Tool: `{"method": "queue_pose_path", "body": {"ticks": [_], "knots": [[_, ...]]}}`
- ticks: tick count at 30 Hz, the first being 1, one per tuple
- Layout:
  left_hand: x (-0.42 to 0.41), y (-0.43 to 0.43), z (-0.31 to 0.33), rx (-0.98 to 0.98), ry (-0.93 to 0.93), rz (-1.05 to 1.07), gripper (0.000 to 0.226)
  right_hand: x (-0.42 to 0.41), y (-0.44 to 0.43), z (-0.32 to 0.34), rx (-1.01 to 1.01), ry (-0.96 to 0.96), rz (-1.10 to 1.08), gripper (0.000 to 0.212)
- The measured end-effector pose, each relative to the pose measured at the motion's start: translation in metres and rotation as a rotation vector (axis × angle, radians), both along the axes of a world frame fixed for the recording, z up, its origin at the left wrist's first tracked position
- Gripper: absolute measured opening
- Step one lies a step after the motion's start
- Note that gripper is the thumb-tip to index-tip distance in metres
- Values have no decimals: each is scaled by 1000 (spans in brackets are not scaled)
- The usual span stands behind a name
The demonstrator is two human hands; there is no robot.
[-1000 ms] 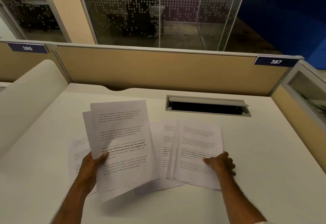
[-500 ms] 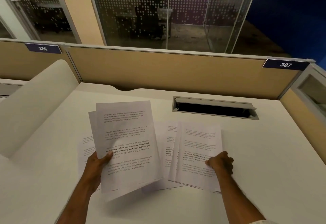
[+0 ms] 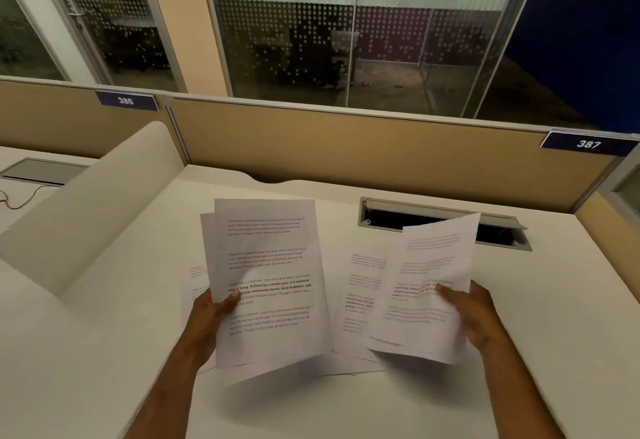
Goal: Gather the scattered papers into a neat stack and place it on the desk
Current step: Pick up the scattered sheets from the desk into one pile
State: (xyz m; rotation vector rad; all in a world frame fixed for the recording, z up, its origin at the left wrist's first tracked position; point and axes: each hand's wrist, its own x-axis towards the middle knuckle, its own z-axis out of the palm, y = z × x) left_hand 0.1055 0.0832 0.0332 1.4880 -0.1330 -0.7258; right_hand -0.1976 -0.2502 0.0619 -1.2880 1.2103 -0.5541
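Office cubicle, white surface (image 3: 450,404). Left hand (image 3: 211,314) pinches sheaf (image 3: 270,286) mid-frame; right hand (image 3: 467,314) grips lifted sheets (image 3: 429,286). Paper likely light, floppy, slippery: pinch edges. Loose pages (image 3: 360,300) between.

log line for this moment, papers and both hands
left hand: holds sheaf | right hand: lifts sheets | loose pages: on desk

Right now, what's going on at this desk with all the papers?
A person is gathering printed sheets at a white desk. The left hand holds a few sheets up off the surface. The right hand holds another small bunch, tilted up. More papers lie flat on the desk between and under them. Nothing is squared into one stack yet.
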Motion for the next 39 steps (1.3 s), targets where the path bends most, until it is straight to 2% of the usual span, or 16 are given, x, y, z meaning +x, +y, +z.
{"method": "queue_pose_path", "body": {"ticks": [6, 10, 15, 18, 22, 24, 26, 28, 30, 31, 33, 34, 36, 39], "knots": [[7, 7, 3, -5, 6, -14, 35, 5, 22, 82, 68, -345, 221, 27], [1, 9, 2, -25, 38, -44, 39, 33, 47, 88, 128, -409, 336, 35], [-5, 12, 7, -63, 55, -99, 40, 84, 92, 51, 173, -345, 419, 39], [-8, 16, 16, -94, 55, -132, 49, 109, 117, 24, 168, -268, 374, 36], [-8, 23, 23, -142, 133, -108, 40, 131, 143, 1, 140, -229, 375, 42], [-9, 25, 27, -126, 133, -124, 51, 142, 156, -5, 68, -204, 379, 48], [-9, 27, 28, -86, 33, -154, 60, 155, 165, -6, 20, -170, 377, 50], [-5, 31, 22, -51, -61, -153, 79, 160, 164, -8, 10, -148, 341, 50], [0, 37, 12, -28, -84, -131, 77, 153, 149, -12, -41, -55, 215, 48], [2, 41, 10, -27, -84, -119, 65, 144, 138, -18, -102, 56, 127, 46], [8, 49, 11, -34, -70, -98, 35, 120, 112, -35, -204, 369, -23, 45], [12, 53, 9, -36, -64, -83, 29, 106, 100, -47, -225, 534, -60, 49], [18, 59, 6, -30, -52, -59, 29, 83, 81, -68, -228, 773, -61, 64], [19, 64, 6, -24, -40, -23, 33, 65, 64, -84, -240, 892, 2, 81]]}}
